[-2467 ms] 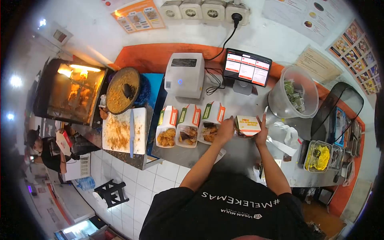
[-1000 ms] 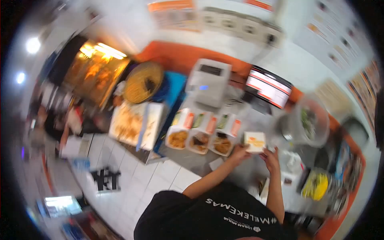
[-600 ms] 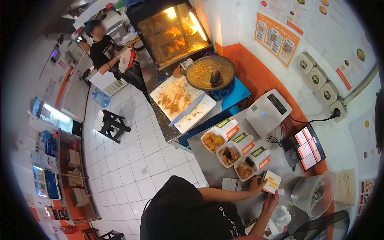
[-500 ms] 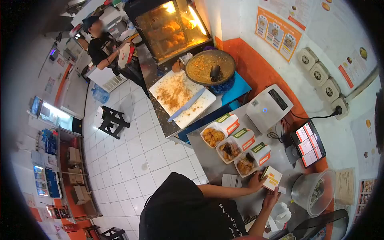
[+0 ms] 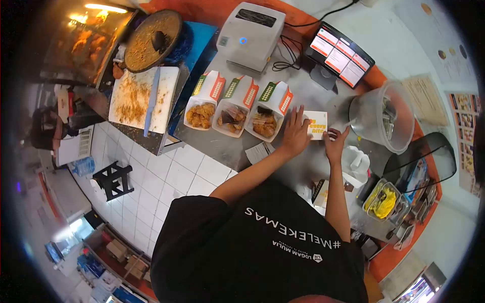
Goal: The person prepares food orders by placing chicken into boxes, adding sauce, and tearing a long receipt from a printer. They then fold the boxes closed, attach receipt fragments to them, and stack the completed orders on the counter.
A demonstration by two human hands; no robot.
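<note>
A small white box (image 5: 318,121) with yellow lettering lies at the counter, between my two hands. My left hand (image 5: 296,133) grips its left side, the fingers reaching along the edge. At the lower right corner, my right hand (image 5: 335,143) touches the box, its fingers apart. Left of them stands a row of open cartons with green and orange printed lids: the nearest carton (image 5: 266,123) holds fried pieces, the middle carton (image 5: 232,117) holds pieces and a dark packet, and the far carton (image 5: 200,115) holds golden fried pieces.
A grey printer (image 5: 251,35), a tablet (image 5: 339,55) and a clear bucket (image 5: 389,118) stand behind. A crumb-covered cutting board (image 5: 144,99) bears a knife (image 5: 152,103). A paper slip (image 5: 259,152) lies near the counter edge. A white plastic bag (image 5: 356,166) sits to the right.
The view has turned and tilted, bringing the counter closer and more of its right end into sight. My left hand has shifted along the box; my right fingers have spread at its corner.
</note>
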